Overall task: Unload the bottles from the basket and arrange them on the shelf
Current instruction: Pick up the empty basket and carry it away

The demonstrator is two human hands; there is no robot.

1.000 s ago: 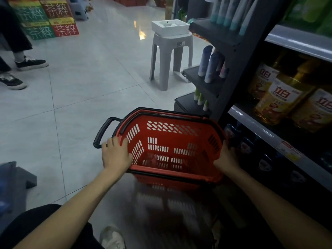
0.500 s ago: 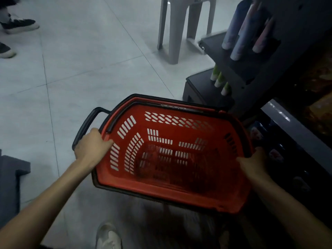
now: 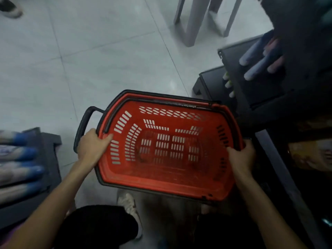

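Lowered and pulled closer, the basket (image 3: 161, 180) hung seemingly empty, long axis 9-to-3. The left hand (image 3: 92, 146) clamped its 9 o'clock rim, the right hand (image 3: 241, 155) its 3 o'clock rim. The shelf (image 3: 280, 168) lay at 3, nearer the right hand.

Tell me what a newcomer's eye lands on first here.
The red basket fills the middle, showing no bottles inside, with the left hand gripping its left rim and the right hand its right rim. Blurred blue-capped bottles show at far left, and a grey stool stands at the top.
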